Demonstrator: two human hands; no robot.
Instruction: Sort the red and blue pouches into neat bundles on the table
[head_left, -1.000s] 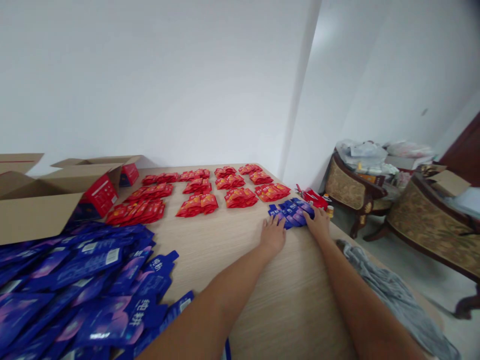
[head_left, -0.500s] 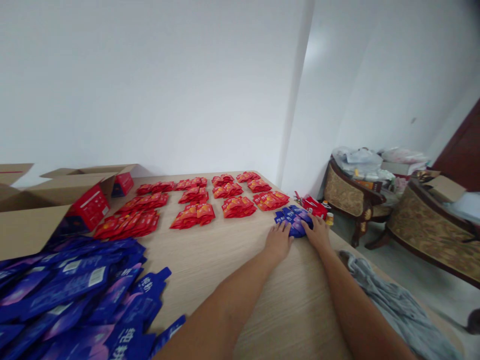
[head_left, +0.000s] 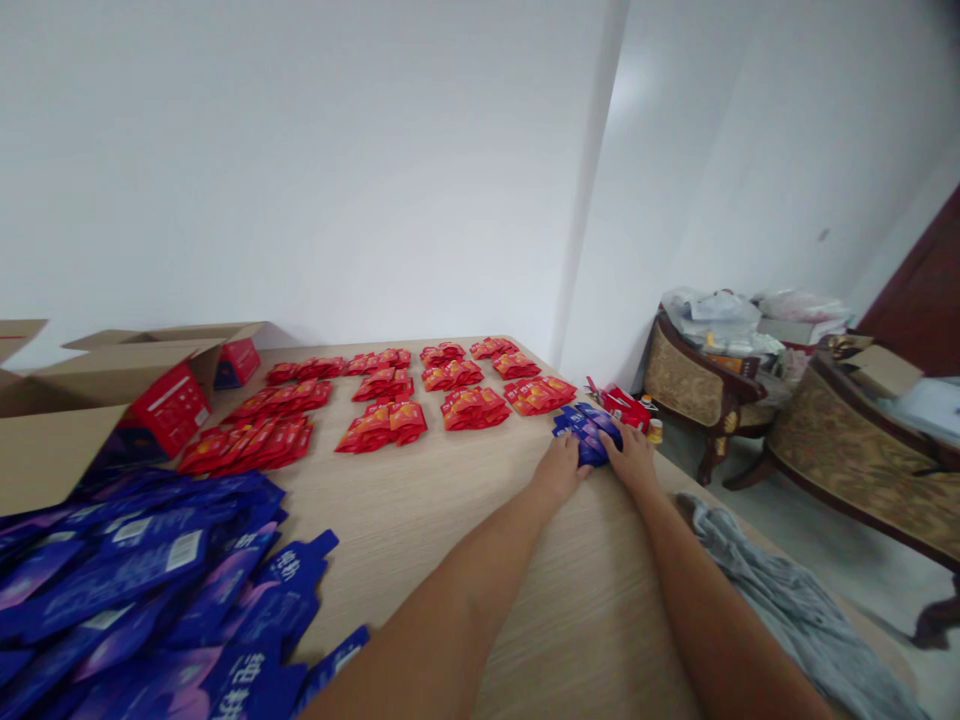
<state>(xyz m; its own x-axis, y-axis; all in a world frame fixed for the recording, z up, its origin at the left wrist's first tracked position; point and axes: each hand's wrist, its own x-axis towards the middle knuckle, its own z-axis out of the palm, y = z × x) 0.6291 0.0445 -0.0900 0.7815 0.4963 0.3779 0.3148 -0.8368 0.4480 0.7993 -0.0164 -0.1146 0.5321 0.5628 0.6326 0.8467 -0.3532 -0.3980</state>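
Both of my arms reach across the wooden table (head_left: pixel 465 510) to a small bunch of blue pouches (head_left: pixel 586 432) near its right edge. My left hand (head_left: pixel 559 466) presses against the bunch from the left, fingers curled on it. My right hand (head_left: pixel 632 455) closes on it from the right. The pouches are squeezed together between the two hands. Just behind them lie several groups of red sachets (head_left: pixel 390 395) set out in rows.
A big heap of blue pouches (head_left: pixel 142 590) covers the near left of the table. Open cardboard boxes (head_left: pixel 90 400) stand at far left. A grey cloth (head_left: pixel 765 590) hangs off the right edge. Two armchairs (head_left: pixel 847 440) piled with clutter stand to the right.
The spread fan of blue pouches has been pushed into a tighter bunch as my hands moved closer together. The view has shifted slightly.
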